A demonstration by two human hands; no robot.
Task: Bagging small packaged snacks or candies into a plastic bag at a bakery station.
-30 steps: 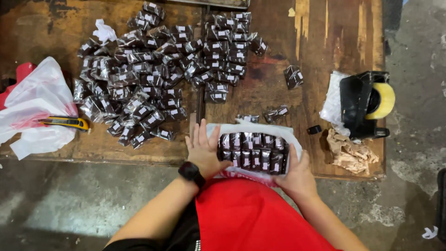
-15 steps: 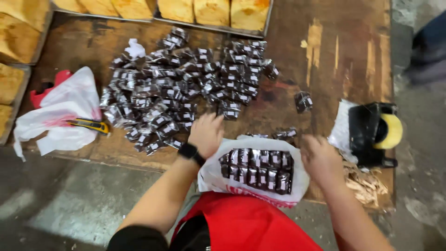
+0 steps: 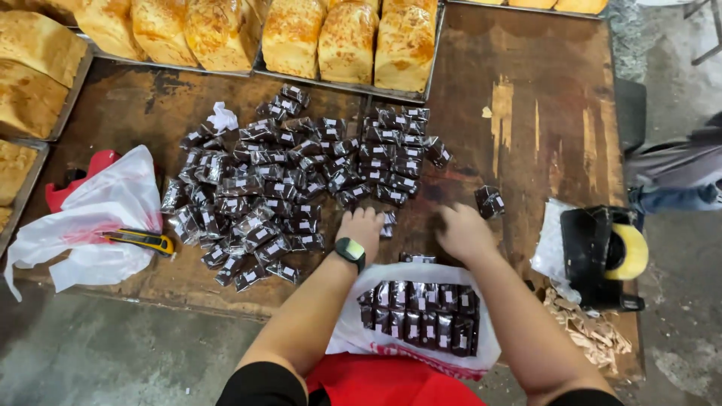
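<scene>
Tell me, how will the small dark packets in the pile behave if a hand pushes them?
The small dark packets look glossy, so they would probably slide easily over the wooden table. They lie flat and seem unlikely to roll. The loose pile beside the left hand would probably scatter.

Dark brown packets (image 3: pixel 301 184) with small white labels lie ahead of the hands, and more fill the white bag (image 3: pixel 417 319) between the arms — red print along its hem. The worktop (image 3: pixel 541 113) is worn brown wood with pale streaks. Left of the hands: a yellow-and-black knife (image 3: pixel 139 240) on white plastic. Golden loaves (image 3: pixel 346 37) beyond.
</scene>
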